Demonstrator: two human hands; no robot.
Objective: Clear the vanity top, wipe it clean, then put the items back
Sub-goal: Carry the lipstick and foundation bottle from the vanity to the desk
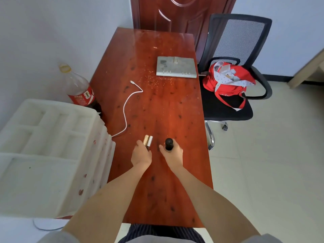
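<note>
A person stood at the near end of a red-brown wooden vanity top [157, 106], both bare arms stretched over it. The left hand [141, 156] gripped two slim tubes [148, 140], one gold and one silver, apparently lipsticks, its fingers curled round their lower ends. The right hand [172, 153] was closed round a small dark bottle [169, 143] with a rounded black cap, held upright, just above or on the wood; which could not be told.

Farther along the top lay a white charging cable [125, 111], trailing off the left edge, and a flat grey box [176, 67] near the far right side. Fine specks were scattered on the surface between them. A white foam tray [43, 137] with moulded compartments stood beside the table on the left, a cola bottle [77, 88] behind it, and an office chair [235, 67] holding a red bag [228, 83] stood on the right.

With specks on the wood and items still lying on it, the clearing step appeared to be in hand. The next move would likely call for carrying the tubes and bottle clear of the top, perhaps to the foam tray, then returning for the cable and box.
</note>
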